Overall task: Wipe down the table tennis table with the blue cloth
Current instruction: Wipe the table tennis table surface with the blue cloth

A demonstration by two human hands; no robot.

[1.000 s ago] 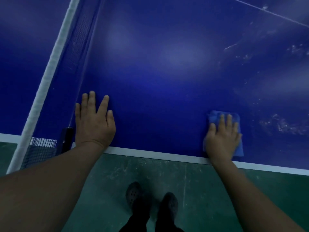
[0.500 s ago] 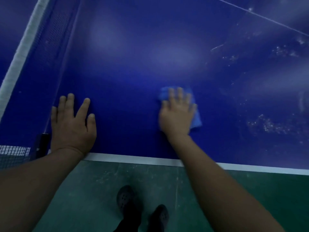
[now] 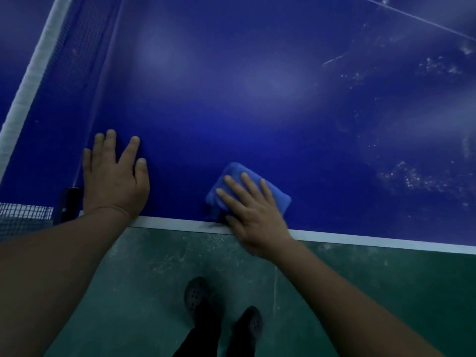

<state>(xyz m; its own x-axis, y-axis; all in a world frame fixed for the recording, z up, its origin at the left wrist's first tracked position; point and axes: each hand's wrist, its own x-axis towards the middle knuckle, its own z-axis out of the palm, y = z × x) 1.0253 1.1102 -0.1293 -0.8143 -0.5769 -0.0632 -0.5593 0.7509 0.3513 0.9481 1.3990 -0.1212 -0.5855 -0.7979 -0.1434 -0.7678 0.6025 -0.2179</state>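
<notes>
Table tennis table (image 3: 257,119) fills most of my view, deep blue with a white stripe along the near edge, and I am reading it from the net side across. At the far left the net (image 3: 28,81) runs up and away with its white top band, and its dark clamp post (image 3: 67,202) sits at the table's near edge. Just beside that post my left hand (image 3: 116,181) lies flat on the surface, fingers straight and spread, gripping nothing; I judge it is only bracing my weight.

Further along, near the white edge stripe, the blue cloth (image 3: 277,199) sits folded into a thick pad on the table. My right hand (image 3: 253,215) presses down on it with fingers straight and laid across the top, the heel of the palm hanging over the table edge. The 2 hands are apart, with a stretch of bare blue between them.

As for progress, the surface from the net to the cloth looks even and unmarked, so I take that part as wiped. To the right of the cloth, pale speckles and smears (image 3: 412,176) are scattered across the surface, with a thin scratch-like streak (image 3: 333,59) further up. I reckon that right-hand area is what remains. Below the edge I see green floor (image 3: 386,279) and my 2 dark shoes (image 3: 197,297).
</notes>
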